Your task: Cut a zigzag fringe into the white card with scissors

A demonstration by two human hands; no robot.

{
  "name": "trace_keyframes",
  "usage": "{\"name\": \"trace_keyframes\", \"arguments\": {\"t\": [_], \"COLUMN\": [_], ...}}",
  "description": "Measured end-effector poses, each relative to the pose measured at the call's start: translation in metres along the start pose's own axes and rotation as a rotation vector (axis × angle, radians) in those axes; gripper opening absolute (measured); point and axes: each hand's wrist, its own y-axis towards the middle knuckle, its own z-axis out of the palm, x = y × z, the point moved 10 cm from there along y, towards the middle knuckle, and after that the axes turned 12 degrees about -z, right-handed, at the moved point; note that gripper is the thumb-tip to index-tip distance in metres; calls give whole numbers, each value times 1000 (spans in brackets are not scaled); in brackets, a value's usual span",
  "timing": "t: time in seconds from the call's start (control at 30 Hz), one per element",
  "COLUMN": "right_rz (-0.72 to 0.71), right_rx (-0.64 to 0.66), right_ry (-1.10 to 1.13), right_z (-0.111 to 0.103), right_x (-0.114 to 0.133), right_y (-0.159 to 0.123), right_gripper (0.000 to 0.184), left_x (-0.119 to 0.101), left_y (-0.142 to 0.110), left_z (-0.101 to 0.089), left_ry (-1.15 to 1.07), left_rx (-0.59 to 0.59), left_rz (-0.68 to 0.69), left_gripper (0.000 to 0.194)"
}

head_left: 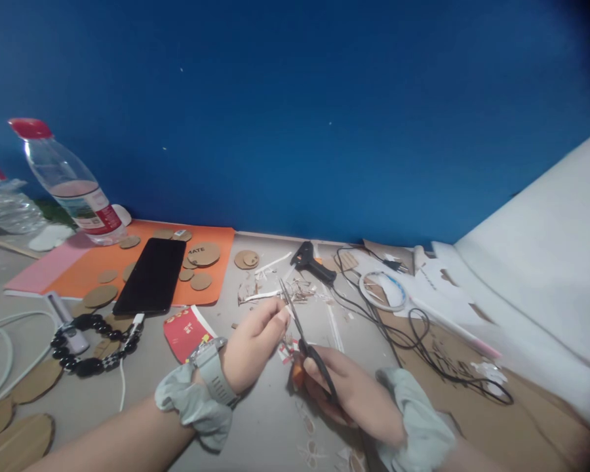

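Note:
My right hand [351,390] is wrapped round the black handle of a pair of scissors [303,342], whose blades point up and away over the table. Beside the blades, my left hand [256,342] is closed in a pinch, with a small white scrap [290,316] showing at its fingertips. The scrap is close against the blades; whether it lies between them I cannot tell. An orange-brown object [297,372] shows next to my right fingers, partly hidden. Paper and cardboard trimmings [299,290] lie just beyond the scissor tips.
A black glue gun [313,263] and its cable [403,337] lie at the back right. To the left are a phone [151,275], cardboard discs [204,254] on an orange sheet [216,275], a red packet [187,333], a bead bracelet [91,367] and a bottle [76,190].

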Motion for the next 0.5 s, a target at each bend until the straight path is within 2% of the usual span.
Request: {"name": "trace_keyframes", "arguments": {"t": [0.3,0.5], "right_rz": [-3,40], "right_rx": [-14,-70], "right_ry": [23,-9], "right_z": [-1,-5], "right_x": [-3,-7], "right_y": [0,0], "right_gripper": [47,46], "left_x": [3,3], "left_y": [2,1], "left_z": [1,0], "left_ry": [-17,-31], "left_rx": [10,-3], "left_rz": [-4,-11], "left_gripper": [26,26]}}
